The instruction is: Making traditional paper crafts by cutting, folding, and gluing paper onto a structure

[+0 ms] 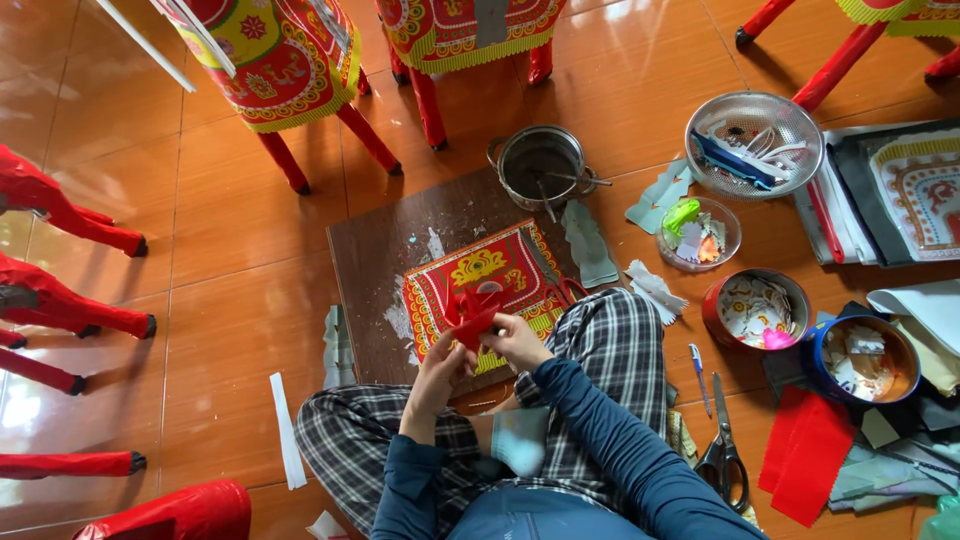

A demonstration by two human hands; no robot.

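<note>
Pinching red paper piece [472, 312] (both hands' fingers [497, 331] closed)

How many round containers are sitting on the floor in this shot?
5. A metal pot above the board, a mesh colander upper right, a clear bowl below it, then a red tin and a blue-rimmed tin. Clutter may hide more.

Open tiles lying left, clutter crowding right

Bare floor [230, 250] is staying passable left of the brown board [370, 270]; the pot [542, 165], bowls and scissors [725, 450] are blocking the right, red paper horses [290, 60] standing ahead.
</note>
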